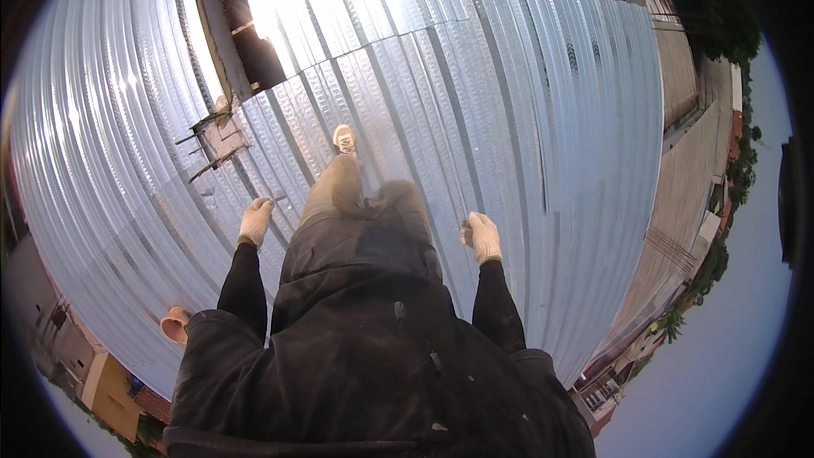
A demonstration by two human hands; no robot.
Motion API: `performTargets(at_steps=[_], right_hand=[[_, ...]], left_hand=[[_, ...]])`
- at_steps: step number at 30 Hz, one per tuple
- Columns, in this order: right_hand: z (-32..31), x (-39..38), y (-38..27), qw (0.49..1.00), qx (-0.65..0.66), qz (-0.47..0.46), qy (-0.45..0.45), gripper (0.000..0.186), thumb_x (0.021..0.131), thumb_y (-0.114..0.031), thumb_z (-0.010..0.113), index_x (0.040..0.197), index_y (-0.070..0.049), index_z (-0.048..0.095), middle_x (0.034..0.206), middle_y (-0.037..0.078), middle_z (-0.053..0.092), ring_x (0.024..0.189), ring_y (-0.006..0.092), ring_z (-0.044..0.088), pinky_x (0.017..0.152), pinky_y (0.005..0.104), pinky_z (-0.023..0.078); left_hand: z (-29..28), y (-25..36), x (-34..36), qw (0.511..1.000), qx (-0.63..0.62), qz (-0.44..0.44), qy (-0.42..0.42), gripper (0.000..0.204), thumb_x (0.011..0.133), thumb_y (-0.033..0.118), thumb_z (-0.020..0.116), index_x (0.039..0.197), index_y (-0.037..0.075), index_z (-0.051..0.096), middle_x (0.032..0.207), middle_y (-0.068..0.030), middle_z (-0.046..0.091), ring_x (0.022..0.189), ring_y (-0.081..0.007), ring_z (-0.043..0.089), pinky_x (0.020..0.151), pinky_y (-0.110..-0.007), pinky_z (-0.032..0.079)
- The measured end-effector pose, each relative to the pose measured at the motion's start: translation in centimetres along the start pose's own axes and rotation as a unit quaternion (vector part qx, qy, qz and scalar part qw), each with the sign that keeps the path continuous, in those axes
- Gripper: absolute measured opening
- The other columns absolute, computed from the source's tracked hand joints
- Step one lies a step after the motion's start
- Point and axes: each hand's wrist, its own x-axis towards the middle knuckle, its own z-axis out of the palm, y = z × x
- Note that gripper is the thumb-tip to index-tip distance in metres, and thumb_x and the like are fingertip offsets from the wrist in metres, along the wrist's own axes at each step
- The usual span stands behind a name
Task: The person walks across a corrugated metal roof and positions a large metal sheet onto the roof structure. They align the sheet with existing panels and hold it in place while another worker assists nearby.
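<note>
Ribbed silvery roof sheeting (585,161) surrounds a rough concrete stub (222,137).
Right of the stub and nearer the body hangs the gloved left hand (256,220), fingers curled; well right of the stub, the gloved right hand (482,236) curls too. Whether either holds anything cannot be told. The sheeting looks light, slippery, stiff along its ribs, easily dented; its edge just beyond the stub seems the likeliest hold.
</note>
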Motion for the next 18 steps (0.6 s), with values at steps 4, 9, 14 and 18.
performTargets(at_steps=[4, 9, 14, 18], right_hand=[[-0.1, -0.2, 4.0, 0.989, -0.083, 0.105, -0.056, 0.038, 0.105, -0.033, 0.064, 0.121, 0.001, 0.070, 0.094, 0.010, 0.071, 0.077, 0.0185, 0.068, 0.066, 0.0368, 0.057], [0.3, 4.4, 2.6, 0.963, -0.201, 0.108, -0.142, 0.035, 0.101, -0.032, 0.066, 0.113, 0.001, 0.070, 0.088, 0.007, 0.068, 0.070, 0.0168, 0.063, 0.062, 0.0355, 0.053], [3.1, 14.5, -6.3, 0.969, -0.183, 0.079, -0.148, 0.042, 0.101, -0.032, 0.066, 0.122, 0.004, 0.070, 0.097, 0.010, 0.071, 0.073, 0.0193, 0.066, 0.065, 0.0354, 0.056], [7.7, 23.2, -15.5, 0.966, -0.221, -0.021, -0.137, 0.041, 0.103, -0.031, 0.063, 0.127, 0.002, 0.068, 0.103, 0.011, 0.071, 0.079, 0.0178, 0.068, 0.072, 0.0357, 0.058]], left_hand=[[1.4, 3.2, -0.4, 0.998, -0.055, 0.003, 0.007, 0.048, 0.104, 0.032, 0.061, 0.138, -0.002, 0.065, 0.113, -0.0050, 0.071, 0.099, -0.0161, 0.063, 0.087, -0.033, 0.050], [2.9, 4.8, -0.8, 0.991, -0.121, -0.001, 0.055, 0.051, 0.106, 0.031, 0.061, 0.141, -0.004, 0.063, 0.118, -0.0077, 0.072, 0.105, -0.0165, 0.064, 0.093, -0.033, 0.051], [5.2, 2.5, -1.4, 0.977, -0.178, -0.067, 0.092, 0.054, 0.108, 0.034, 0.058, 0.151, 0.000, 0.057, 0.138, -0.0114, 0.068, 0.122, -0.0240, 0.065, 0.101, -0.038, 0.050], [8.3, -1.4, -0.9, 0.960, -0.221, -0.147, 0.094, 0.057, 0.108, 0.039, 0.056, 0.153, 0.003, 0.055, 0.146, -0.0155, 0.064, 0.131, -0.0310, 0.062, 0.109, -0.043, 0.048]])
